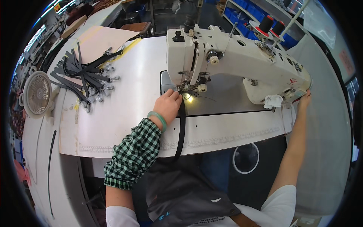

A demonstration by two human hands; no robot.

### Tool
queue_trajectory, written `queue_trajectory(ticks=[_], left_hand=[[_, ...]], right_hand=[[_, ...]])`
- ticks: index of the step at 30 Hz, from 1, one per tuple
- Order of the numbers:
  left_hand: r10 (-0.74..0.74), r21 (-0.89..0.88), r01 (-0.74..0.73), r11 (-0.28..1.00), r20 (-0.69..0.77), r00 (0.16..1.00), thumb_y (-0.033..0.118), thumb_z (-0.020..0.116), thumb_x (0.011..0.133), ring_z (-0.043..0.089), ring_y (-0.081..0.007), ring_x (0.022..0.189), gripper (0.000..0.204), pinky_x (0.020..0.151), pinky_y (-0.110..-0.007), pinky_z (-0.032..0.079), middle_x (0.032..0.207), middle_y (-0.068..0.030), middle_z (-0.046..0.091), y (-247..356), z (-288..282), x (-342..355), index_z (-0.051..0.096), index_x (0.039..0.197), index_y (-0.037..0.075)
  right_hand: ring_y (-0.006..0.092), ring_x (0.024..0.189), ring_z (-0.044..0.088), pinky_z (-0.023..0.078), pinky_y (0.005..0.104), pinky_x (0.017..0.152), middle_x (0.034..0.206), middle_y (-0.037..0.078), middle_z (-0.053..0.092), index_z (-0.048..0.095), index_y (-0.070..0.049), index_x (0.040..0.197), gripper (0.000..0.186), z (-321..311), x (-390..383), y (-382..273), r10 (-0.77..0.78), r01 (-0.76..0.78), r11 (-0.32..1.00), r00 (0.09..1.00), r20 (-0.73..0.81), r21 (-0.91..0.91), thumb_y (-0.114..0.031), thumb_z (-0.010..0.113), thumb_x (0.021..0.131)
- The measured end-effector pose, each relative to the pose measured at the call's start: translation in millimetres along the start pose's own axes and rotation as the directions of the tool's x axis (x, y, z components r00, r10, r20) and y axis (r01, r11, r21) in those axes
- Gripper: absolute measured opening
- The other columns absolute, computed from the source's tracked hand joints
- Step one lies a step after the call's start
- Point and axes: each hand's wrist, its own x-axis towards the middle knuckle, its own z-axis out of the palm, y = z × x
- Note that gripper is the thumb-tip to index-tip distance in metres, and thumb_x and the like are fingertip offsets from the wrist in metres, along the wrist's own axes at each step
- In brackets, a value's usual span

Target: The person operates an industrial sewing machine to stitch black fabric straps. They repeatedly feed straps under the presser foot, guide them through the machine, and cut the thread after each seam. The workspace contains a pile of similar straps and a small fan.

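Observation:
My left hand (168, 104) has its fingers bent and pinched on a long black strap (181, 128) at the needle and presser foot of a white industrial sewing machine (227, 53), where a small lamp glows. The strap runs down over the table's front edge, beside the green bracelet and checked sleeve on my left arm. My right hand (304, 98) reaches round the machine's right end, its fingers curled on the handwheel (307, 85), partly hidden by the machine body.
A pile of black straps with metal fittings (83, 77) lies left on the white table (98, 128) beside pale card (102, 39). A small fan (38, 92) stands farther left. Thread spools (266, 26) sit behind the machine, with blue bins (237, 15) on shelves beyond.

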Motion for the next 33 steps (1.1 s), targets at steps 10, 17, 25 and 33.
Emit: queue_trajectory(ticks=[10,17,25,33], left_hand=[[0.122,-0.183,-0.124,0.975,-0.02,0.992,0.004,0.061,0.064,0.052,-0.0185,0.084,0.028,0.069,-0.028,0.049,0.089,-0.0027,0.055,-17,-20,-17,0.06,0.093,0.003],[0.177,-0.154,-0.189,0.97,-0.087,0.98,0.004,0.064,0.063,0.055,-0.0173,0.079,0.023,0.065,-0.027,0.049,0.082,-0.0017,0.056,-8,-10,-6,0.062,0.086,0.005],[0.155,-0.207,-0.165,0.964,-0.066,0.986,0.006,0.065,0.062,0.056,-0.0186,0.081,0.024,0.066,-0.029,0.049,0.085,-0.004,0.059,-10,-13,-8,0.063,0.085,0.004],[0.059,-0.211,-0.072,0.975,-0.064,0.996,0.015,0.067,0.066,0.055,-0.023,0.09,0.028,0.075,-0.032,0.048,0.096,-0.007,0.059,-6,-20,-8,0.063,0.092,0.003]], right_hand=[[0.0139,0.075,0.052,0.041,0.0259,0.06,0.095,0.008,0.056,0.057,-0.007,0.105,0.022,10,-161,-164,-0.612,0.539,0.778,0.765,-0.199,-0.323,-0.018,0.05,0.087],[0.0188,0.051,0.052,0.045,0.0301,0.049,0.065,0.005,0.057,0.057,-0.001,0.105,0.053,45,-331,-217,-0.854,0.7,0.481,0.239,0.462,0.528,0.001,0.054,0.052],[0.0139,0.076,0.052,0.046,0.0268,0.051,0.094,-0.002,0.057,0.058,-0.011,0.083,0.016,106,-383,-248,-0.927,0.536,0.239,-0.123,0.355,0.809,-0.02,0.063,0.071],[0.013,0.074,0.051,0.046,0.0267,0.052,0.094,-0.003,0.057,0.056,-0.011,0.077,0.016,102,-384,-248,-0.931,0.539,0.26,-0.081,0.356,0.801,-0.023,0.064,0.071]])
